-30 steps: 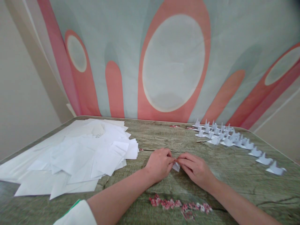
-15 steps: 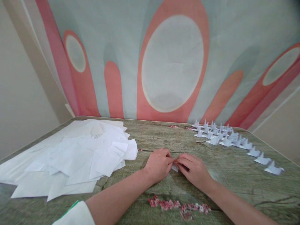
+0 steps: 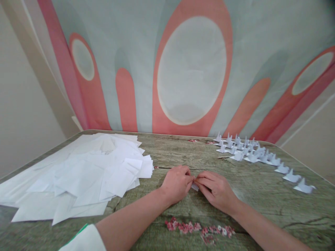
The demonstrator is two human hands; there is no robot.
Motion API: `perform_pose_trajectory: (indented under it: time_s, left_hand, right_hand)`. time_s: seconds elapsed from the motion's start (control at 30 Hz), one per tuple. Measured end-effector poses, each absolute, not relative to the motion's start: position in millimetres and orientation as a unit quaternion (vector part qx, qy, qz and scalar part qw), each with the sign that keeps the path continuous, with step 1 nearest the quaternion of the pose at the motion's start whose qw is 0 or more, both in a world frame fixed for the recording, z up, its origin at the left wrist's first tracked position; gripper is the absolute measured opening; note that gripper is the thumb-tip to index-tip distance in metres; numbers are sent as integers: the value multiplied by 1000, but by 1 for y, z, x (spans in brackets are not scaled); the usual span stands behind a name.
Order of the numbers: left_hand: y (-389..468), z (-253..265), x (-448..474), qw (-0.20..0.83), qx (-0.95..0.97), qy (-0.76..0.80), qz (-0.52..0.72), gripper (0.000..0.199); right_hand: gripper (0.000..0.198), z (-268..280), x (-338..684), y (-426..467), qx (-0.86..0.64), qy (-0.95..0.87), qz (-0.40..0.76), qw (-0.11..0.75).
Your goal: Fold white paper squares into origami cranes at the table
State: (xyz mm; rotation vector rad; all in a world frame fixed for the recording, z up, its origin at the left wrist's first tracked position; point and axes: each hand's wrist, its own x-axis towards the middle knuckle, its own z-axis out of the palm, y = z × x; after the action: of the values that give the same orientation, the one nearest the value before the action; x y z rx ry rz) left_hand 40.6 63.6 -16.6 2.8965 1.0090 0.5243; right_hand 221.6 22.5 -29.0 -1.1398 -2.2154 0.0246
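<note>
A small piece of folded white paper shows between my hands at the middle of the table, most of it hidden by fingers. My left hand pinches it from the left, fingers curled and closed. From the right, my right hand closes its thumb and fingertips on the same paper. The fingertips of both hands meet or nearly touch. Which fold they press cannot be made out.
A spread heap of loose white paper sheets covers the table's left side. Several folded paper cranes stand in rows at the right. The wood-patterned table bears printed pink flowers. A patterned cloth hangs behind.
Both hands keep their pinch on the paper, with hardly any finger motion. The whole view has shifted very slightly.
</note>
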Motion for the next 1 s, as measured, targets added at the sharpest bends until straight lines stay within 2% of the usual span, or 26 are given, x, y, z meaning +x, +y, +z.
perform_pose_trajectory:
  time_s: [0.2, 0.67, 0.87, 1.0]
  left_hand:
    - [65, -13, 40, 0, 940, 307, 147, 26]
    - [65, -13, 40, 54, 925, 343, 156, 23]
    - [62, -8, 38, 56, 930, 331, 147, 30]
    - [67, -8, 32, 95, 935, 309, 148, 33]
  right_hand:
    - [21, -28, 226, 24, -454, -822, 46, 340]
    - [14, -35, 226, 28, -459, -824, 67, 326]
    - [14, -35, 227, 27, -450, -830, 64, 323]
    - [16, -35, 227, 27, -432, -842, 61, 319]
